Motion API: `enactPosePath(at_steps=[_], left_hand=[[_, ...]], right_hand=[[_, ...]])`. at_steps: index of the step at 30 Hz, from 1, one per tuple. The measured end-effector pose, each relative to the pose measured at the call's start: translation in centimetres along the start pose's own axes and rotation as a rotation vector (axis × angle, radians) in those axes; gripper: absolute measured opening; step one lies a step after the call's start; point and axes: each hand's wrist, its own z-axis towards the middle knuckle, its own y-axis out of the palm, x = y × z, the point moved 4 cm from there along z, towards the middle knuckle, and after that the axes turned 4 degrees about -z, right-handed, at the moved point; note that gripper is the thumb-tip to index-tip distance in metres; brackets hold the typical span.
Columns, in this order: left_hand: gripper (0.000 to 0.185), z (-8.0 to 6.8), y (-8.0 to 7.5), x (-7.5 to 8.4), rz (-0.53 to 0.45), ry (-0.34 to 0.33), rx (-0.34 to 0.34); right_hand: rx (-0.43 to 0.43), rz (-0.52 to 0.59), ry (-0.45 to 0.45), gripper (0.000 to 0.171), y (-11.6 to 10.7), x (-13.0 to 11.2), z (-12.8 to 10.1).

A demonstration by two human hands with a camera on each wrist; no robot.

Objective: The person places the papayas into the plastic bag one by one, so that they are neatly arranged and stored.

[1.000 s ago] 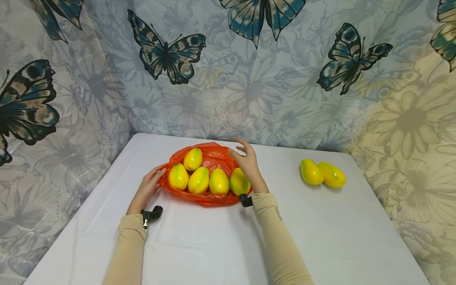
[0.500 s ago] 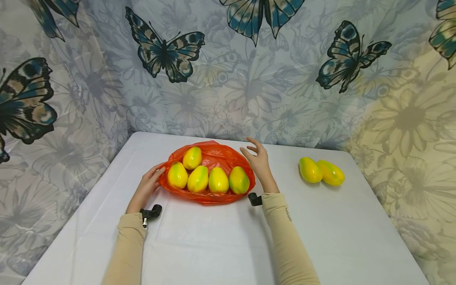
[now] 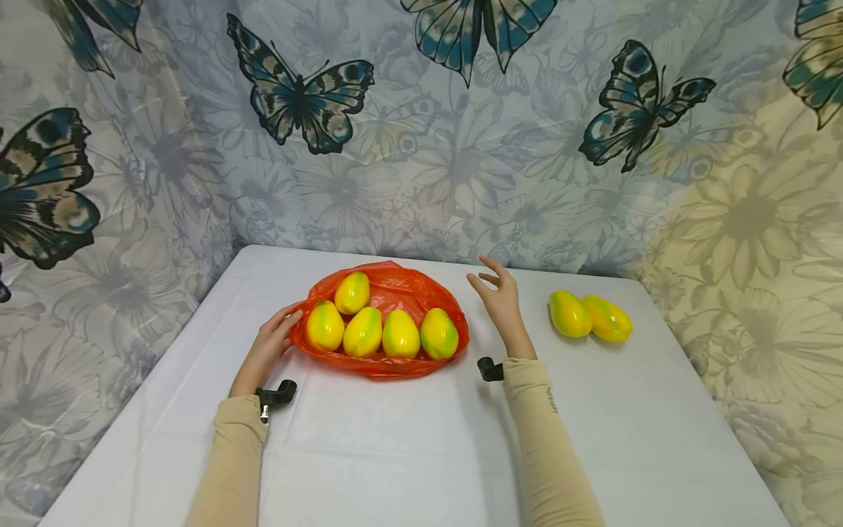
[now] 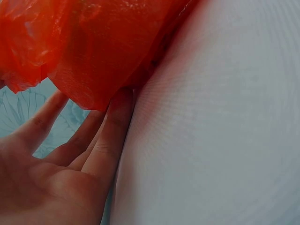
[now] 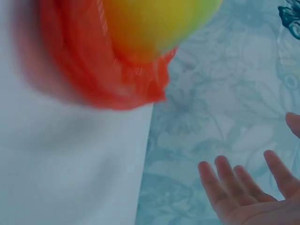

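Observation:
A red plastic bag (image 3: pixel 415 285) lies spread wide on the table with several yellow-green mangoes (image 3: pixel 400 334) in it. At its left edge my left hand (image 3: pixel 268 344) touches the plastic with nearly straight fingers. The left wrist view shows those fingers (image 4: pixel 105 145) reaching under a fold of the bag, their tips partly hidden. My right hand (image 3: pixel 502 307) hovers to the right of the bag, fingers spread and nothing in them. In the right wrist view, the bag and one mango (image 5: pixel 154 28) are apart from that hand.
Two more mangoes (image 3: pixel 570 315) lie touching each other on the right part of the white-covered table (image 3: pixel 395 454). A butterfly-patterned cloth backdrop (image 3: pixel 454 183) rises behind the table's far edge.
My right hand has moved rightward, from over the rightmost mango in the bag to a spot beyond the bag's edge. My left hand has stayed at the bag's left side.

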Motion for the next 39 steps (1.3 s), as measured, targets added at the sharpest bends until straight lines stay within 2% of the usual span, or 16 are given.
enactPosePath(at_steps=[4,8,15,25,32,39], left_hand=[[0.060,-0.7,0.4,0.9,0.005,0.007,-0.007],[0.060,-0.9,0.5,1.1,0.008,0.007,-0.009],[0.066,0.7,-0.5,-1.2,0.010,0.043,0.005],[0.066,0.8,-0.5,-1.1,0.010,0.053,-0.001],[0.064,0.9,-0.5,-1.1,0.008,0.060,-0.004],[0.064,0.9,-0.4,-1.2,0.015,0.046,0.003]], right_hand=[[0.041,-0.026,-0.024,0.054,-1.2,1.2,0.2],[0.065,-0.048,-0.012,0.055,-2.6,1.8,0.1],[0.081,-0.062,0.022,0.057,-4.9,2.6,-0.1],[0.175,-0.115,0.052,0.055,-8.3,4.1,-0.5],[0.206,-0.138,0.039,0.054,-10.0,4.6,-1.1],[0.233,-0.176,0.082,0.055,-11.6,5.1,-1.4]])
